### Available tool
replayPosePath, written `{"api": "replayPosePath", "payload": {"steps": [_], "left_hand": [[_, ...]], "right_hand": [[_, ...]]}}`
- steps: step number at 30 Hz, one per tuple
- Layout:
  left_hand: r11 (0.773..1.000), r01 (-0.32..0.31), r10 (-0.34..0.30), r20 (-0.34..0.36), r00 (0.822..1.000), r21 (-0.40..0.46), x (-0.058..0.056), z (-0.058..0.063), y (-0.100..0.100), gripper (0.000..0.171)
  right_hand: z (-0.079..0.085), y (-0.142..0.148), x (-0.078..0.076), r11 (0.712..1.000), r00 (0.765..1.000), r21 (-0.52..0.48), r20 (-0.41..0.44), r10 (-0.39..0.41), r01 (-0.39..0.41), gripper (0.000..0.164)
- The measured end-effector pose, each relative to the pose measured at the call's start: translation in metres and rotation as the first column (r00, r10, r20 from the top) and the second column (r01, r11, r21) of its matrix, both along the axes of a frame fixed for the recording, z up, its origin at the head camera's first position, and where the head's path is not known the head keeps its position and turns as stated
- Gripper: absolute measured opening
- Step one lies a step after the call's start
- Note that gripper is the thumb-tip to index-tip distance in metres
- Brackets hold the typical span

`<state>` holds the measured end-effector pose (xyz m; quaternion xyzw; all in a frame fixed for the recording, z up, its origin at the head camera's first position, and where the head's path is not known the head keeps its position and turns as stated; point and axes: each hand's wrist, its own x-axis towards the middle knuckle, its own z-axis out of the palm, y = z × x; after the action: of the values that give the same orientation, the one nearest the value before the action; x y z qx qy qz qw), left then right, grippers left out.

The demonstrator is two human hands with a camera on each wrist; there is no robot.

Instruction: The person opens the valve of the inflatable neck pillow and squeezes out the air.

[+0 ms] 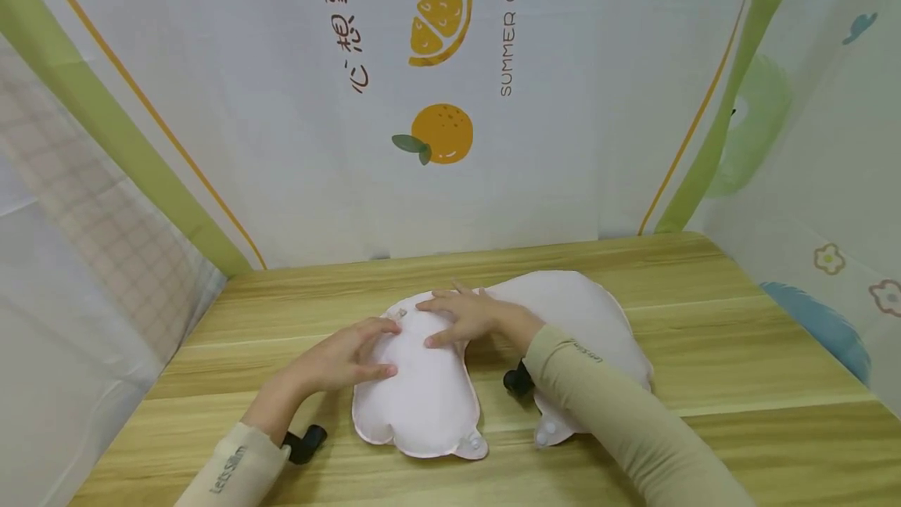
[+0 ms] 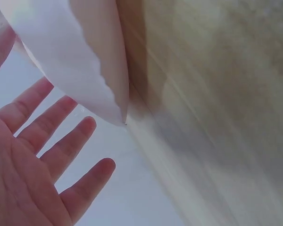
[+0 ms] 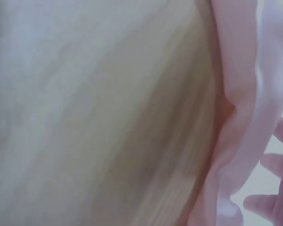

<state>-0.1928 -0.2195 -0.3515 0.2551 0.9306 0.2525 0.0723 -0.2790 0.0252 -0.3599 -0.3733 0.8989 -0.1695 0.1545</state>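
Observation:
A pale pink, puffed-up U-shaped neck pillow (image 1: 422,397) lies on the wooden table, its two ends toward me. Each end carries a small tab with a round snap. My left hand (image 1: 345,357) rests against the outer side of the left arm of the pillow, fingers spread. In the left wrist view those fingers (image 2: 68,143) stand apart beside the pillow's seamed edge. Reaching across from the right, my right hand (image 1: 461,315) touches the top of that same arm with loosely spread fingers. A small clear piece (image 1: 401,313) shows near the left fingertips; its kind is unclear.
The wooden table (image 1: 704,366) extends around the pillow on both sides. A white cloth with orange prints (image 1: 443,202) hangs behind its far edge, and patterned cloths hang left and right. Black wrist mounts (image 1: 306,444) sit under both wrists.

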Motion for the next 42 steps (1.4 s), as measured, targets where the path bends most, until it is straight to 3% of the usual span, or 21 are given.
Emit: {"api": "replayPosePath", "payload": {"steps": [8,29,42], "left_hand": [[1.000,0.027,-0.027,-0.030,0.999,-0.005,0.007,0.002,0.001,0.067],[0.996,0.053,-0.057,-0.049,0.997,-0.077,0.006,-0.010,0.001,0.071],[0.995,0.071,-0.073,-0.030,0.997,-0.070,0.005,-0.006,0.003,0.065]], "right_hand": [[0.002,0.003,0.002,0.998,0.998,-0.042,0.029,0.050,-0.048,0.063],[-0.010,-0.001,0.006,0.998,0.999,0.047,0.021,0.035,-0.036,0.063],[-0.008,-0.002,0.006,0.996,1.000,0.089,-0.007,0.030,-0.029,0.062]]}}
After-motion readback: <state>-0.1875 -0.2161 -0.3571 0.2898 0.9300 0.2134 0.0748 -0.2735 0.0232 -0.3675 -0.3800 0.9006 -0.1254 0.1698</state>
